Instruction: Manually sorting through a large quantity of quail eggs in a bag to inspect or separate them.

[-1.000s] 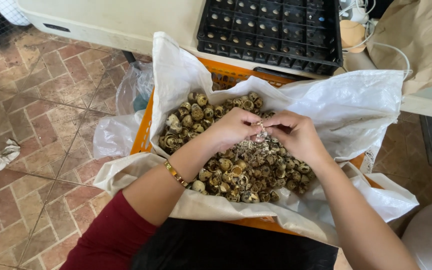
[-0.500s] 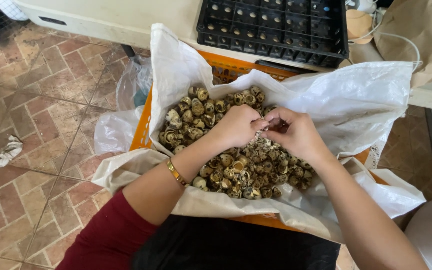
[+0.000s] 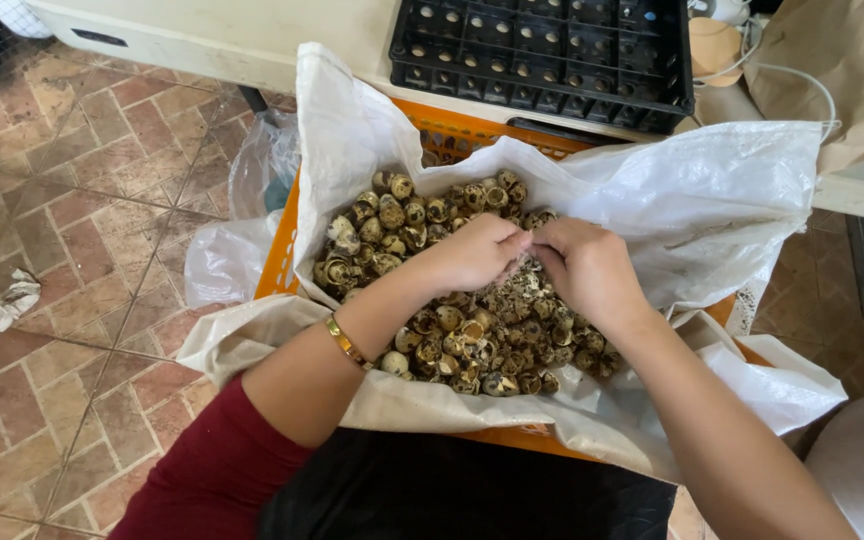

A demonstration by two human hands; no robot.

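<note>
Both my hands meet over a heap of small speckled eggshells [image 3: 407,225] piled in a white woven sack [image 3: 712,200]. My left hand [image 3: 472,252] and my right hand [image 3: 587,265] pinch one small speckled shell piece [image 3: 529,250] between their fingertips, just above the heap. A gold bracelet [image 3: 346,341] sits on my left wrist. The sack lines an orange plastic crate [image 3: 274,262].
A black plastic tray with many square cells [image 3: 542,50] lies on a pale counter [image 3: 252,35] behind the crate. A brown paper bag [image 3: 852,70] stands at the top right. Clear plastic bags [image 3: 252,180] and a crumpled rag [image 3: 12,300] lie on the tiled floor [image 3: 72,200] to the left.
My hands have stayed together over the heap, fingers working at the same shell; the view has shifted slightly.
</note>
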